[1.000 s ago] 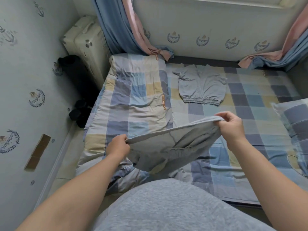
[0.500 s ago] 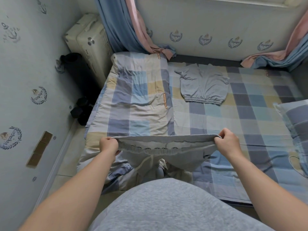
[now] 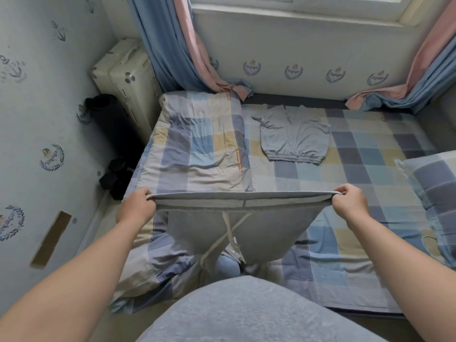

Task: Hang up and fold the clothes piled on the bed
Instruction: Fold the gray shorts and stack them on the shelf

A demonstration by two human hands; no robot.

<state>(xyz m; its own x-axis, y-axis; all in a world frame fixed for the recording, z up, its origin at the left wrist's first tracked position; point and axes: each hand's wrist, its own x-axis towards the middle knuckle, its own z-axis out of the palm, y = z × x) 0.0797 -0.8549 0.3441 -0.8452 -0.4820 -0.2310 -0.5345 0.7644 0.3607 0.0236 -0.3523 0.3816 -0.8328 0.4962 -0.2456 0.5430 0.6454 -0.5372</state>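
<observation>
I hold a pair of grey drawstring shorts (image 3: 261,233) stretched flat by the waistband above the near edge of the bed (image 3: 370,183). My left hand (image 3: 137,206) grips the waistband's left end and my right hand (image 3: 350,202) grips its right end. The shorts hang down toward me, with two pale drawstrings dangling in the middle. A second grey garment with an elastic waistband (image 3: 293,137) lies flat on the checked sheet farther back, near the wall.
A folded checked quilt (image 3: 197,149) covers the bed's left part. A checked pillow (image 3: 434,183) sits at the right edge. A cream suitcase (image 3: 123,72) and dark objects (image 3: 116,176) stand on the floor to the left. Blue and pink curtains (image 3: 187,48) hang behind.
Both hands moved apart and pulled the shorts' waistband straight and taut. The shorts, bunched a second ago, now hang flat between my hands.
</observation>
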